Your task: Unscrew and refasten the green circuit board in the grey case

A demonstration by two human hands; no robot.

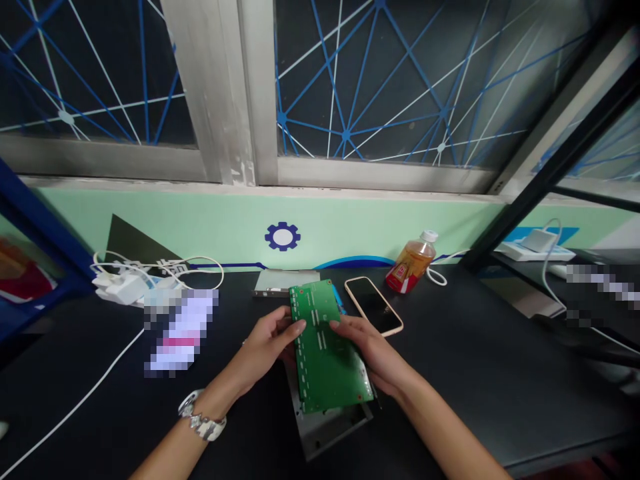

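A green circuit board (320, 373) is held between my two hands, its long side running away from me. My left hand (273, 337) grips its left edge, thumb on top and fingers underneath. On the opposite edge my right hand (367, 343) is closed in the same way, its thumb on the board's face. Below the board is a grey metal casing (320, 443), largely covered by it. Whether the two touch cannot be seen. Behind the board lies a flat silver metal cover (280, 281). A small blue item (339, 300) shows partly past the board's far right corner.
A phone (374, 305) lies right of the board, with a drink bottle (411, 262) beyond it. White cables and a power strip (135, 287) sit at the back left beside a blurred packet (185, 330). A black shelf frame (530, 173) stands at the right.
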